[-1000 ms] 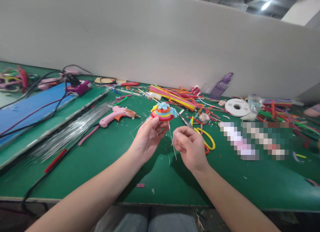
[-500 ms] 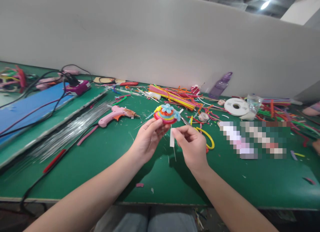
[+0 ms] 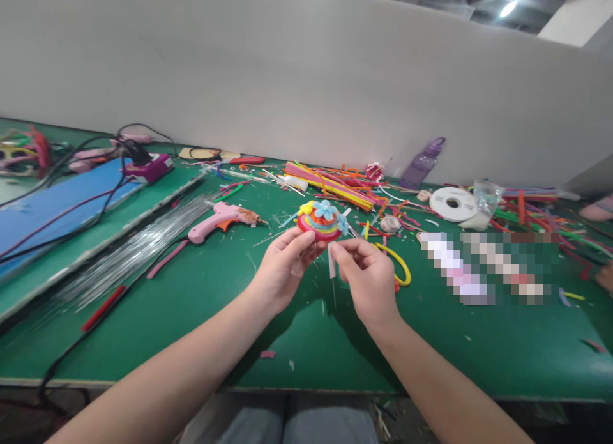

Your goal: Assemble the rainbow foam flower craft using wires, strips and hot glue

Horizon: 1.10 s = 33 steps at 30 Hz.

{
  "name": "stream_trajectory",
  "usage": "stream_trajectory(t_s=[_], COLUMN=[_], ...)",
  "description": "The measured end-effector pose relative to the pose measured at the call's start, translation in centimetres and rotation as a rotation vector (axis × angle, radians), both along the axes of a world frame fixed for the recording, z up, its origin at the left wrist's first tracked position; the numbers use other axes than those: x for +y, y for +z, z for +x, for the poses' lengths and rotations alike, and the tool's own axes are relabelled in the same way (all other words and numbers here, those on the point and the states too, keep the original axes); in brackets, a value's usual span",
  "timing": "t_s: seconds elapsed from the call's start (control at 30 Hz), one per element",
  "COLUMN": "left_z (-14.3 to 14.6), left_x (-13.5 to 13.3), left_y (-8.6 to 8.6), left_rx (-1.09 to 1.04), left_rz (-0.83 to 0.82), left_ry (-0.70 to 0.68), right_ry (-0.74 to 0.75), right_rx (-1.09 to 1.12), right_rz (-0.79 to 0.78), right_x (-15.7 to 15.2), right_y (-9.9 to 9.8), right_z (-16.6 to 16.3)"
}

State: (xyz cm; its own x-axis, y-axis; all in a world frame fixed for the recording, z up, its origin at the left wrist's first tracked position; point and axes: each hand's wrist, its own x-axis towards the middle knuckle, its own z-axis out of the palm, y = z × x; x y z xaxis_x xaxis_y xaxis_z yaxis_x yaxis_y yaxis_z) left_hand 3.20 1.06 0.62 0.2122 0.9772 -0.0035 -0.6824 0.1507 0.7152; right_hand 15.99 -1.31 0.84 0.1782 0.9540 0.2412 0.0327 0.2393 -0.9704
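Since a second ago, the colourful domed ornament (image 3: pixel 318 227) has shifted slightly rightward, and a white strip (image 3: pixel 332 262) has come into sight below it. From where I stand, the left hand (image 3: pixel 287 265), part-curled, pinches the ornament's red rim between thumb and fingers, above the green worktop (image 3: pixel 191 348). The right hand (image 3: pixel 366 271) is nearly closed, thumb and forefinger nipping the strip beside a thin wire (image 3: pixel 334 294). Left of them lies a pink glue gun (image 3: pixel 211 225).

I'm in a craft workshop: my green worktop (image 3: pixel 431 354) carries a pink glue gun (image 3: pixel 211 224), bundled pipe cleaners (image 3: pixel 330 187), thin wires (image 3: pixel 143 249), a white spool (image 3: pixel 439 202).
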Motion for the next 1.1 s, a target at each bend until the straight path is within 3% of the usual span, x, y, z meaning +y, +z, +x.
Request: stream_trajectory(t_s=[0.33, 0.7, 1.1], left_z=[0.02, -0.14, -0.17], left_x=[-0.12, -0.08, -0.17], left_y=[0.01, -0.26, -0.4], left_rx=[0.028, 0.043, 0.05], left_rz=[0.012, 0.032, 0.072], left_ry=[-0.013, -0.072, -0.107], right_ry=[-0.011, 0.109, 0.187], right_rx=[0.025, 0.206, 0.253], right_rz=[-0.015, -0.032, 0.003], right_x=[0.39, 0.61, 0.6], right_y=[-0.2, -0.42, -0.53], right_z=[0.08, 0.09, 0.31])
